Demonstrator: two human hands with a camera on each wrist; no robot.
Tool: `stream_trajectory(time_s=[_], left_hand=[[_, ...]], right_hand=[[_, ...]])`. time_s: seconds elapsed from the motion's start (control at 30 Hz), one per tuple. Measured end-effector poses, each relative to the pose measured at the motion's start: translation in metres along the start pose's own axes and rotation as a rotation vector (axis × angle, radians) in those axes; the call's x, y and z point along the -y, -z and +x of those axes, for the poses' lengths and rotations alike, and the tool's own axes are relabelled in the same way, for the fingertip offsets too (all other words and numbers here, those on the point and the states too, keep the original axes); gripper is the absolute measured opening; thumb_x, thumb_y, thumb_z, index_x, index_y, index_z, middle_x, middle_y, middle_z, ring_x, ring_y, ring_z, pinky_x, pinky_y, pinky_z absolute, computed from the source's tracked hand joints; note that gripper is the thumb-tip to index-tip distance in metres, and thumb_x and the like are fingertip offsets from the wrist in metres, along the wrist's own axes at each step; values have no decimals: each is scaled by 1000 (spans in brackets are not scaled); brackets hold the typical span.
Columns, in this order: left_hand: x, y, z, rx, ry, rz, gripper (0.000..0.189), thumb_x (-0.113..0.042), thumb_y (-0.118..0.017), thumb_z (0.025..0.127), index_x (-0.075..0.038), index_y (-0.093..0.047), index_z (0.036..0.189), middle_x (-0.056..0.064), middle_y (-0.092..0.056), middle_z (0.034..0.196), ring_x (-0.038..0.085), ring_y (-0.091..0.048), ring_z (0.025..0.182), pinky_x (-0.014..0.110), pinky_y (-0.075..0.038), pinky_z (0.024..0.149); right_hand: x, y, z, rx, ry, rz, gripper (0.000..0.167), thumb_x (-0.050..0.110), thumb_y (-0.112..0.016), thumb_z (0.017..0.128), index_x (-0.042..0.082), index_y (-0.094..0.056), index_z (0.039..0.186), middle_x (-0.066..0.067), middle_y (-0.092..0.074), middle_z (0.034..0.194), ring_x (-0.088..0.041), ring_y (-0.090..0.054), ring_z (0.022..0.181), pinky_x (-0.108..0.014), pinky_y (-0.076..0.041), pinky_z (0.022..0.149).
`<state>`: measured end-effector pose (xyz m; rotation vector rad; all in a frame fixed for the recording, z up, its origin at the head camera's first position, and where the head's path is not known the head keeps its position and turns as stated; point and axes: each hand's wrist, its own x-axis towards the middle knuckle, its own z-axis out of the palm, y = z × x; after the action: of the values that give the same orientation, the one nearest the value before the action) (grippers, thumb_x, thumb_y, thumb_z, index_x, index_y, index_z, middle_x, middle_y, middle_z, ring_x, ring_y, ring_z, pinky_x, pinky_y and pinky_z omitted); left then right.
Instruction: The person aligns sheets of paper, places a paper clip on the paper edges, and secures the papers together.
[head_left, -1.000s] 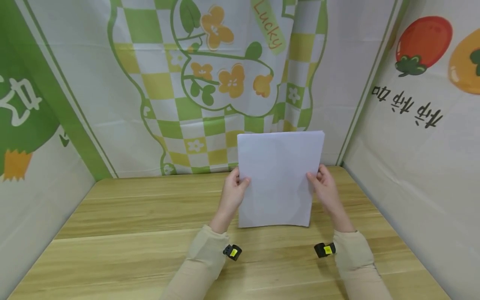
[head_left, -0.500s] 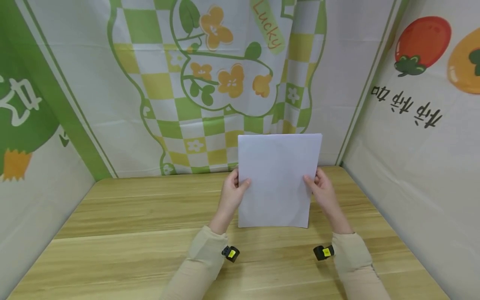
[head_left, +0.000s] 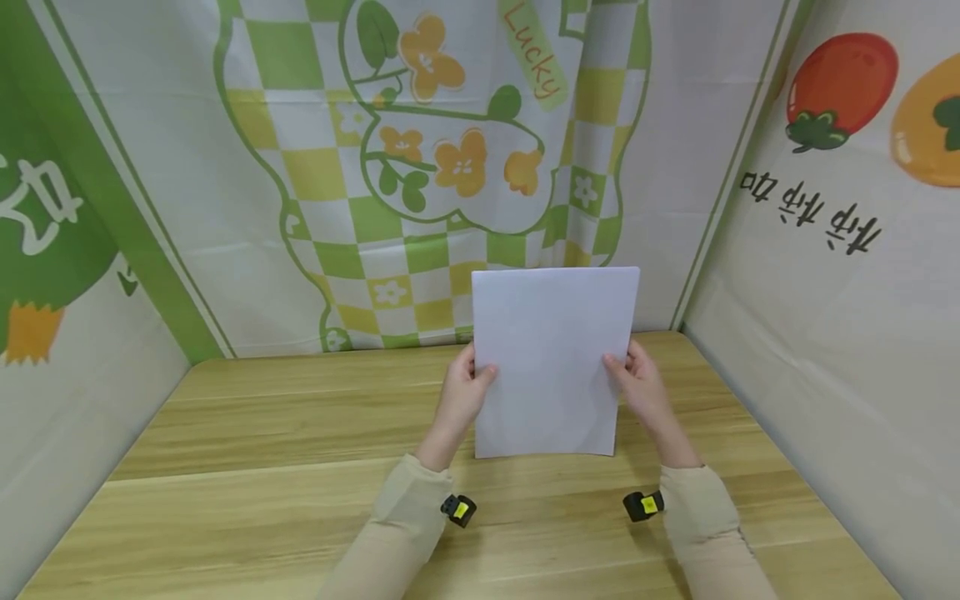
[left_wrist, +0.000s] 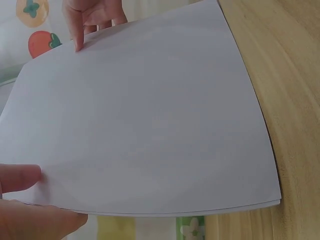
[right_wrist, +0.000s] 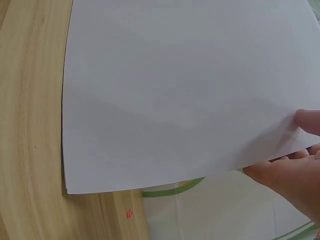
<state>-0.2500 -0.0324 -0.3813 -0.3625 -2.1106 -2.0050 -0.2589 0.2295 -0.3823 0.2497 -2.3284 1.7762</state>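
Note:
A stack of white paper [head_left: 551, 367] stands nearly upright over the wooden table, its lower edge right at the tabletop. My left hand [head_left: 463, 392] pinches its left edge, thumb in front and fingers behind. On the opposite edge my right hand [head_left: 643, 387] grips it the same way. In the left wrist view, the stack [left_wrist: 150, 110] shows slightly separated sheet edges at one side. The right wrist view shows the right thumb pressing on the face of the paper [right_wrist: 190, 90], with the fingers partly hidden behind it.
The wooden table [head_left: 262, 433] runs back to a checkered, flower-print cloth [head_left: 390, 250]. Cloth walls stand on the left and right, the right one printed with a red fruit [head_left: 843, 87]. A black wrist camera [head_left: 459, 509] sits at the left cuff, another [head_left: 642, 505] at the right.
The stack's top has levelled and its right edge has come slightly left. Both hands have shifted a little down, the right one also inward. Both keep their grip.

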Motion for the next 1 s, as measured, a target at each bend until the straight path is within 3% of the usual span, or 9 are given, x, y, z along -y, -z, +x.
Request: stream_trajectory(time_s=[0.17, 0.57, 1.0], left_hand=[[-2, 1, 1, -9, 47, -15, 39, 3, -52, 91, -2, -53, 130, 19, -58, 126, 30, -54, 115, 47, -42, 100], [-6, 6, 2, -41, 27, 6, 37, 4, -54, 89, 0, -55, 126, 21, -62, 117, 28, -58, 104, 42, -47, 91], [-3, 8, 3, -55, 54, -20, 43, 3, -57, 89, 3, -49, 131, 24, -60, 119, 30, -58, 107, 43, -46, 95]], right_hand=[[2, -2, 0, -1, -13, 8, 45, 17, -49, 99, -2, -38, 139, -26, -51, 132, 0, -52, 100, -13, -42, 85], [6, -6, 0, 9, -9, 44, 46, 19, -49, 99, -1, -38, 139, -25, -50, 133, 1, -53, 100, -16, -44, 85], [5, -9, 3, -1, -12, 57, 48, 24, -53, 98, -1, -40, 137, -26, -52, 130, 3, -55, 97, -15, -44, 85]])
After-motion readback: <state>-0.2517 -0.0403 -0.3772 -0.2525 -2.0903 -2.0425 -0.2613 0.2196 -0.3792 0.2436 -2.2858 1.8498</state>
